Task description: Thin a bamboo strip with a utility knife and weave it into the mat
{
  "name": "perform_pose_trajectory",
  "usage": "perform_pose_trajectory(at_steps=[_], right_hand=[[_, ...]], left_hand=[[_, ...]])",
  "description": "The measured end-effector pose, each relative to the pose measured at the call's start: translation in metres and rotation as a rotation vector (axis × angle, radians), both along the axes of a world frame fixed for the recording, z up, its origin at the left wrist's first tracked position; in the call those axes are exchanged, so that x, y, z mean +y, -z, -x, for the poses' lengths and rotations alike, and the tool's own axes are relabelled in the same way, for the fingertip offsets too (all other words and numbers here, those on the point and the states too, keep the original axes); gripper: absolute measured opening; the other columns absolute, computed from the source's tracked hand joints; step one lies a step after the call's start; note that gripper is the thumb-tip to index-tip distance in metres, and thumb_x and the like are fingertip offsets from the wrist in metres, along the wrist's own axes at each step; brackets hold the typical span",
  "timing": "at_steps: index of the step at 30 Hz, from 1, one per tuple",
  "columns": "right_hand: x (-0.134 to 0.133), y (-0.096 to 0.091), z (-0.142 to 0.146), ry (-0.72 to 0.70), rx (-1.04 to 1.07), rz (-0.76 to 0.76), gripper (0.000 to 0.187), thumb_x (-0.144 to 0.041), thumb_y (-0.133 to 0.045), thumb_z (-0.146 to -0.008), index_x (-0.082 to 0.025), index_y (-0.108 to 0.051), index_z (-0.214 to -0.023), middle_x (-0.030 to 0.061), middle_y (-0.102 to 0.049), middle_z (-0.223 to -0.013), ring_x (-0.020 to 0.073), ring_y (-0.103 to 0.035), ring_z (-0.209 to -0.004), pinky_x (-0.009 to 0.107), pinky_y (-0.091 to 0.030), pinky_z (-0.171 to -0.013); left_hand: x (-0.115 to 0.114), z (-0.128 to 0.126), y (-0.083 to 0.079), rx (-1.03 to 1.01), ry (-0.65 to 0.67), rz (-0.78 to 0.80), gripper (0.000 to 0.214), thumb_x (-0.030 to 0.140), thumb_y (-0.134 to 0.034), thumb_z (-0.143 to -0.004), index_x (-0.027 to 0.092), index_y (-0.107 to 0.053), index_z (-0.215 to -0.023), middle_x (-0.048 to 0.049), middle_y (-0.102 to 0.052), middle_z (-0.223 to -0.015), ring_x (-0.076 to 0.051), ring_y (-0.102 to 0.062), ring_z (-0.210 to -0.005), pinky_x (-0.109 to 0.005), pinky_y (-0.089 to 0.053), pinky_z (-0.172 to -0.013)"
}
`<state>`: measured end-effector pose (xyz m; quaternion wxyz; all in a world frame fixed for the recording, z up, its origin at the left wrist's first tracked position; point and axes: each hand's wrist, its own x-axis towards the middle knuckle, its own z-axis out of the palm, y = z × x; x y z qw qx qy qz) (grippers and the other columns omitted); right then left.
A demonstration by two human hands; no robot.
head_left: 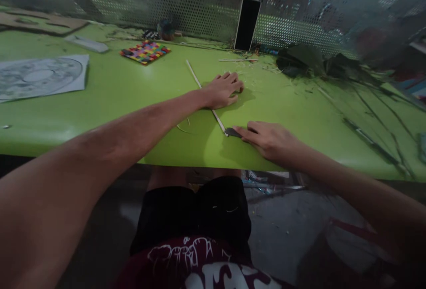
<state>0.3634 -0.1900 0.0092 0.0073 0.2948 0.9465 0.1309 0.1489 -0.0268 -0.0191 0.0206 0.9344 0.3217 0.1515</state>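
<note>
A thin pale stick (218,121) lies slantwise on the green table, its near end close to the front edge. Across its middle rests my left hand (223,90), palm down, with fingers spread and slightly bent on the tabletop; the stick runs beneath the palm and wrist. My right hand (266,140) is closed round a small knife (233,132), whose handle is hidden in the fingers. Its dark blade points left and meets the stick's near end, or lies right beside it.
A phone (247,25) leans on the perforated metal screen (206,9) behind the table (159,142). At the back lie a colourful woven mat (145,52) and another pale stick (238,60). A printed sheet (43,76) is left; leaves (309,60) and a dark pen-like tool (371,140) are right.
</note>
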Motion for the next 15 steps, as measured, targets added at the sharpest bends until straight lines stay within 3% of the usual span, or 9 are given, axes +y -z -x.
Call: perform_pose_trajectory(at_steps=[12,15], right_hand=[[0.008,-0.002,-0.004,-0.057,-0.032,0.019,0.049,-0.008,-0.035,-0.103,-0.01,-0.055,-0.148,0.0101,-0.065,-0.094,0.0179,-0.053,-0.074,0.03,-0.036,-0.064],[0.011,0.0,-0.005,-0.074,-0.016,0.024,0.048,-0.011,-0.034,-0.105,-0.01,-0.055,-0.148,0.0095,-0.064,-0.092,0.0173,-0.052,-0.072,0.03,-0.035,-0.064]], left_hand=[[0.002,0.001,0.003,0.0,0.016,-0.029,0.043,0.049,-0.035,-0.105,0.024,-0.056,-0.132,-0.0106,-0.052,-0.135,-0.031,-0.048,-0.127,-0.056,-0.04,-0.113],[0.008,0.0,0.008,-0.029,0.026,-0.055,0.039,0.049,-0.04,-0.104,0.023,-0.057,-0.128,-0.0107,-0.053,-0.132,-0.032,-0.05,-0.126,-0.057,-0.042,-0.11]])
